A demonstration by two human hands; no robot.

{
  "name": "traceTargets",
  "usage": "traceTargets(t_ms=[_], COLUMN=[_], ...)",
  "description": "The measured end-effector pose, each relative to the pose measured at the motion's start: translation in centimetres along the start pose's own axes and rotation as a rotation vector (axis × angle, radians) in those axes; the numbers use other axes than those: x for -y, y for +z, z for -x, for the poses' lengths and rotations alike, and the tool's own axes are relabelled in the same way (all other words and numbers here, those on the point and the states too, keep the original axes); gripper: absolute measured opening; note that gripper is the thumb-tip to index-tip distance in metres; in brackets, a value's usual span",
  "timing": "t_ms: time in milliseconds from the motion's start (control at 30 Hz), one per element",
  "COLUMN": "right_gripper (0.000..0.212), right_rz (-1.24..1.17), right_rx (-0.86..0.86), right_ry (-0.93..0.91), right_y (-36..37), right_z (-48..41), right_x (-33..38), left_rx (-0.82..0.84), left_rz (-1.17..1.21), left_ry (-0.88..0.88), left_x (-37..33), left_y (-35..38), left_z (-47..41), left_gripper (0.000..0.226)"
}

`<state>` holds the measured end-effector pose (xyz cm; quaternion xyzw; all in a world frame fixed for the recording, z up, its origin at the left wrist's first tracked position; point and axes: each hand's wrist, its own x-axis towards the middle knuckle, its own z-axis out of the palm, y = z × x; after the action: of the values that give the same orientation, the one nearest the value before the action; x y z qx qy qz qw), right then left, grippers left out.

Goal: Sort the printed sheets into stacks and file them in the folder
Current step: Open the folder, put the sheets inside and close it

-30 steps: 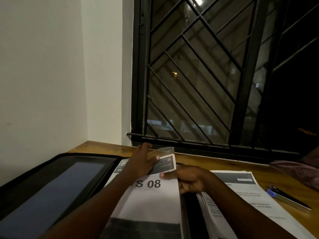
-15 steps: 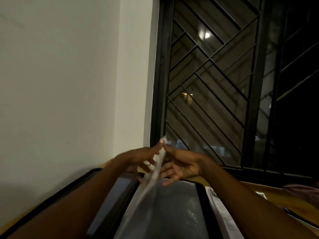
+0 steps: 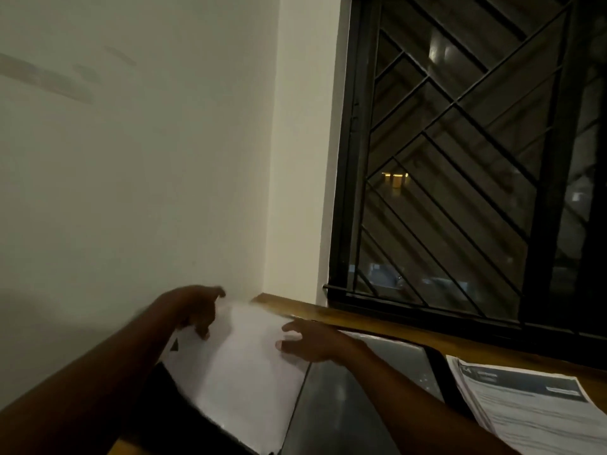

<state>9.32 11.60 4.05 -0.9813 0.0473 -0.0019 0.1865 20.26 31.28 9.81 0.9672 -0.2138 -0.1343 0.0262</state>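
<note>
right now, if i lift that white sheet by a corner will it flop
Probably flops: the thin white sheet bends where the left hand holds its edge. Likely light: the right hand steadies it with flat fingers. Might slide on the glossy folder.

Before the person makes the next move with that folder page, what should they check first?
1. Folder open on the table: ok.
2. White page lying flat: not ok, it is tilted up.
3. Left hand gripping the page's top edge: cannot tell, blurred.
4. Right hand with straight fingers against the page: ok.
5. Stack of printed sheets filed: not ok, it lies beside the folder.
</note>
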Motion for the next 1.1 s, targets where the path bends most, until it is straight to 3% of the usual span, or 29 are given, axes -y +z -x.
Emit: traceTargets(t_ms=[133,300,600,667,800,1100], right_gripper=[0.064,0.064,0.060,0.061,0.055,0.022], right_rz=[0.060,0.129,0.136,0.014,-0.467,-0.515], right_rx=[0.085,0.042,0.022,0.029,-0.206,-0.553], right_ry=[0.011,0.024,0.017,0.005,0.066,0.339], right_y=[3.7,6.0,6.1,6.0,3.6,-5.4], right_z=[-2.0,-3.6,-2.5,-1.5,1.2,12.7], right_x=[-2.5,-3.4,-2.9,-3.6,-7.1,-22.9], left_rx=[0.069,-0.229,-0.333,-0.323,-0.337,-0.463], left_rz=[-0.126,0.004,0.052,0.074,0.119,0.503], left_ry=[-0.004,0.247,0.249,0.240,0.289,0.703], left_x=[1.4,-0.8,-3.1,-3.4,-6.0,-23.0], left_y=[4.3,8.5,13.4,13.0,11.4,12.4], left_z=[-2.3,-5.1,-6.5,-6.5,-6.3,-3.2], left_gripper=[0.076,0.059,0.057,0.056,0.058,0.034])
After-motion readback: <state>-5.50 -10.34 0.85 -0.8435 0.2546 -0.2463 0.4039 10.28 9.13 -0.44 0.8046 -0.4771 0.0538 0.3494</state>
